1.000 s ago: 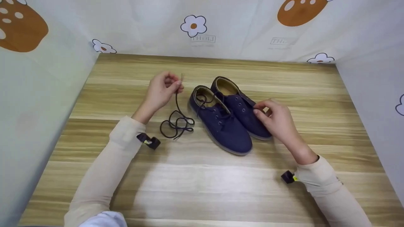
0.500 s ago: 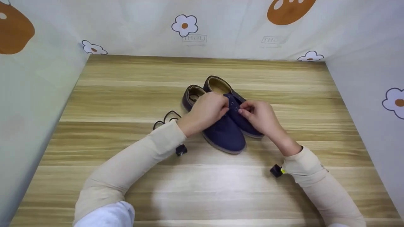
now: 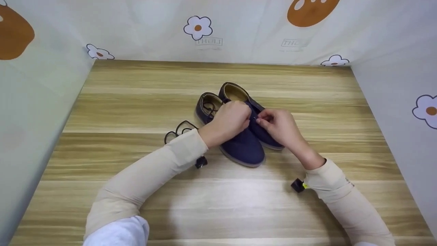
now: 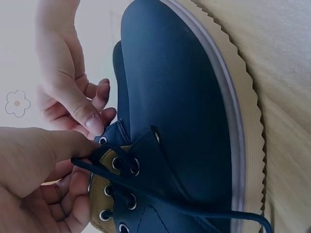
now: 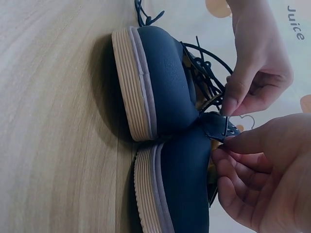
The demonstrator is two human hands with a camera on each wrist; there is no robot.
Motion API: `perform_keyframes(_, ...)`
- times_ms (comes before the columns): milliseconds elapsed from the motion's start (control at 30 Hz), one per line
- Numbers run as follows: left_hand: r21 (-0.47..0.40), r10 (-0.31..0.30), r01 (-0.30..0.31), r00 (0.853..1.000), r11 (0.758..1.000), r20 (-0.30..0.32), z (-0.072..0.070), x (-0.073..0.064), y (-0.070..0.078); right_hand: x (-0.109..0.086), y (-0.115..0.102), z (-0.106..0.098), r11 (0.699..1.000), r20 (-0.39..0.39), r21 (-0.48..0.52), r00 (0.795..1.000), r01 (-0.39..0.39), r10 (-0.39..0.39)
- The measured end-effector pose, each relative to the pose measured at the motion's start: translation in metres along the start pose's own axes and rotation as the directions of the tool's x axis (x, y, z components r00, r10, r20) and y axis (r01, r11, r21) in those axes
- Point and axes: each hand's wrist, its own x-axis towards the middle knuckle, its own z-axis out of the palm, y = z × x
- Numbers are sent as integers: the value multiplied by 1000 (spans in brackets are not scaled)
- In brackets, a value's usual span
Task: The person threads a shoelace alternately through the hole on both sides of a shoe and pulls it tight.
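Two navy lace-up shoes stand side by side, the near shoe [image 3: 244,148] and the far shoe [image 3: 232,90]. My left hand [image 3: 230,119] reaches over the near shoe and pinches a dark shoelace [image 5: 227,125] at the far shoe's eyelet flap [image 5: 214,124]. Thumb and fingertips of my right hand [image 3: 280,124] pinch the edge of that flap. In the left wrist view the near shoe's eyelets [image 4: 131,201] carry a lace, and the left hand [image 4: 39,179] and right hand [image 4: 68,82] almost meet. The left hand hides the far shoe's eyelets in part in the head view.
Loops of loose lace [image 3: 184,123] lie on the wooden table [image 3: 218,205], left of the shoes and partly under the left forearm. Pale flower-printed sheets [image 3: 239,20] enclose the table at the back and both sides.
My left hand has carried the lace end from left of the shoes rightward to the far shoe's eyelets. The right hand stays at the flap. The view has shifted slightly.
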Motion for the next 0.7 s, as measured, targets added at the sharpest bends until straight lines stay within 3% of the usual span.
perform_keyframes(267, 97, 0, 1, 1000, 995, -3, 5, 11, 8, -5, 0, 2, 999, -69, -33, 997, 23, -25)
perform_keyframes(400, 170, -27, 22, 999, 985, 26, 7, 18, 9, -9, 1, 5, 997, -116, -48, 991, 54, -59)
perform_keyframes(567, 235, -81, 62, 994, 970, 75, 5, 24, 11, -19, 5, 6, 991, -58, -90, 993, 96, -102)
perform_keyframes(700, 357, -88, 30, 985, 934, 147, 0, 28, 18, -25, 5, 4, 982, -1, -152, 994, 110, -111)
